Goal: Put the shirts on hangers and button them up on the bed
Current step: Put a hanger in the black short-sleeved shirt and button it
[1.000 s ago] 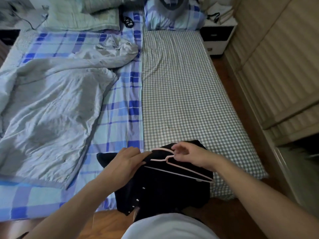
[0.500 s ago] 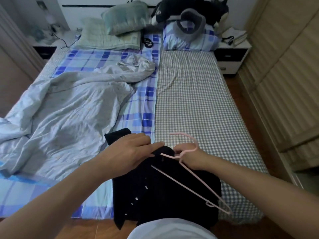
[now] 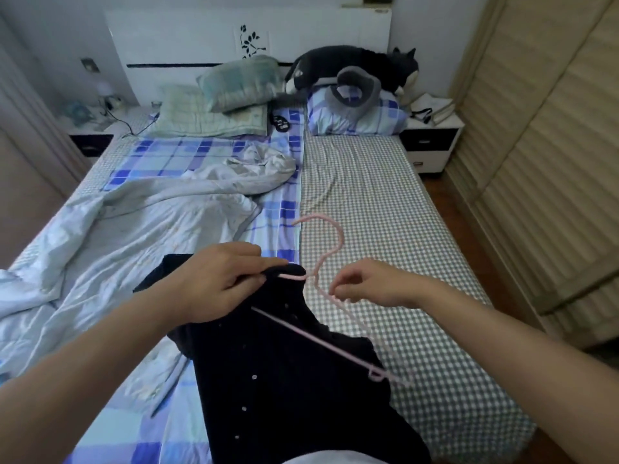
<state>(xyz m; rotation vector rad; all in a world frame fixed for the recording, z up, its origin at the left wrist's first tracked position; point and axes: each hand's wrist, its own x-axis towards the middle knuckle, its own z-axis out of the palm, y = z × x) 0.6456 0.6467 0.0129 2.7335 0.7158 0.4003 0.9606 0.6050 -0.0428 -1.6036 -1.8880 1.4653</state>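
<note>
A dark navy shirt (image 3: pixel 284 373) with small pale buttons hangs over the foot of the bed (image 3: pixel 375 209). A pink hanger (image 3: pixel 321 259) is raised above it, hook pointing away, its left arm tucked under the collar and its right arm and bottom bar lying bare across the cloth. My left hand (image 3: pixel 214 283) pinches the collar over the hanger's left shoulder. My right hand (image 3: pixel 368 283) holds the hanger's right arm just below the neck with curled fingers.
A crumpled pale quilt (image 3: pixel 127 242) covers the bed's left half; the right half shows grey checked sheet. Pillows (image 3: pixel 234 95) and a dark plush toy (image 3: pixel 351 65) lie at the headboard. A louvred wardrobe (image 3: pixel 542 169) runs along the right, with nightstands (image 3: pixel 432 139) at both sides.
The hanger has been lifted and its left arm pushed under the collar. My left hand now pinches the collar, and the shirt's top is raised off the bed.
</note>
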